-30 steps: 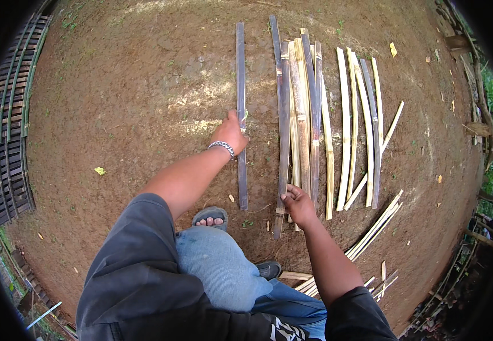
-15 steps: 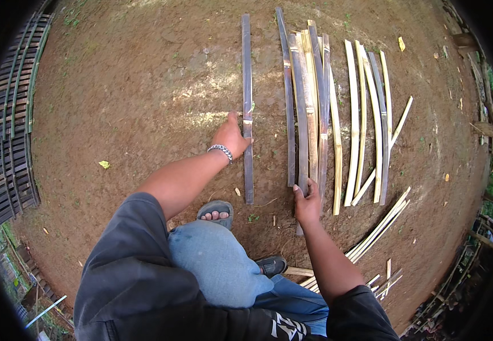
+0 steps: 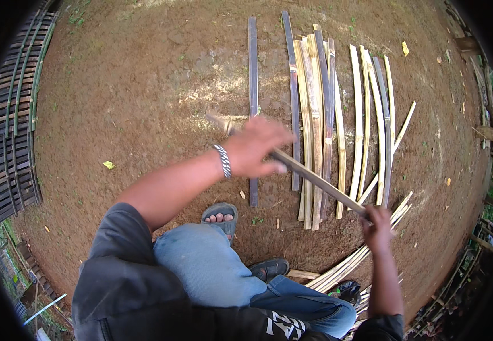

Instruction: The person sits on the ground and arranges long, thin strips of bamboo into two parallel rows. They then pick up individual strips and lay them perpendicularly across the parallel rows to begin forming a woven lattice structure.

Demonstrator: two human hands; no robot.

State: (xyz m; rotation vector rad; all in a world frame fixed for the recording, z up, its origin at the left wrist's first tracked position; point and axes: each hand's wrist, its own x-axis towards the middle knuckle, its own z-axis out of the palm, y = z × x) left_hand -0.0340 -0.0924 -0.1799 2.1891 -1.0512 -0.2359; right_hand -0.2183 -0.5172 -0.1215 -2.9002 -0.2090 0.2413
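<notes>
My right hand (image 3: pixel 378 228) grips the near right end of a bamboo strip (image 3: pixel 321 183), which slants above the ground. Over the strip's upper left part is my left hand (image 3: pixel 256 149), blurred, with its fingers stretched out and its thumb apart; whether its palm touches the strip is hidden. Beneath them a single dark bamboo strip (image 3: pixel 253 68) lies on the soil. Just right of it is another dark strip (image 3: pixel 290 57), then a close group of pale and dark strips (image 3: pixel 316 102).
More pale strips (image 3: pixel 354 113) lie spread farther right. A bundle of thin strips (image 3: pixel 346 262) is near my right forearm. Slatted bamboo panels (image 3: pixel 7 125) stand along the left edge. My sandalled foot (image 3: pixel 220 219) and bent knee are close below my left arm.
My right hand has lifted a dark-faced strip off the group and swung its near end to the right. My left hand has left the lone dark strip and moved right over the lifted one.
</notes>
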